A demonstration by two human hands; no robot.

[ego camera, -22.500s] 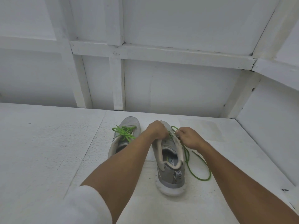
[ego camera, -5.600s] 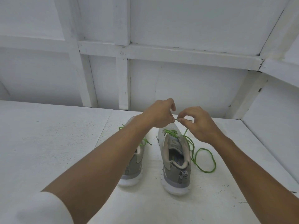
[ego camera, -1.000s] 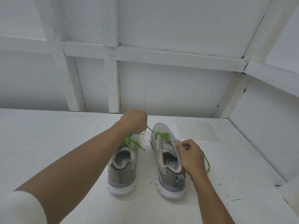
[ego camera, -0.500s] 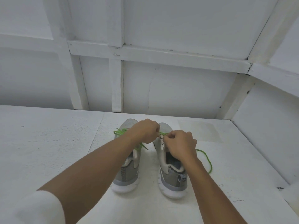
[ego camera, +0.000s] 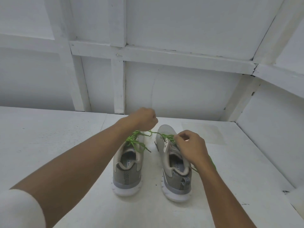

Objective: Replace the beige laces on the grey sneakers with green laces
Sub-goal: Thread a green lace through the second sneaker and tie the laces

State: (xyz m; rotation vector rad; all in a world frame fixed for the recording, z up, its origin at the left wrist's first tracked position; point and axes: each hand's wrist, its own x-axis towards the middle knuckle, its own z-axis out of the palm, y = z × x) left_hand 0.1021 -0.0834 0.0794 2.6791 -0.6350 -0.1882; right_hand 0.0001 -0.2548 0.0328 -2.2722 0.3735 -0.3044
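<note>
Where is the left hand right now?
Head view, centre: the left hand hovers above the left sneaker, holding a green lace running to the right sneaker.

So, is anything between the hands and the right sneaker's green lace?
Nothing visible. The left hand grips one strand of the green lace; the right hand pinches it on the right sneaker.

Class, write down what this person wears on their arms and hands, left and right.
Both hands, the left hand and the right hand, are bare: no gloves, rings or watch show. A white sleeve covers the left upper arm; below it the arm is uncovered. No sleeve shows on the right arm.
</note>
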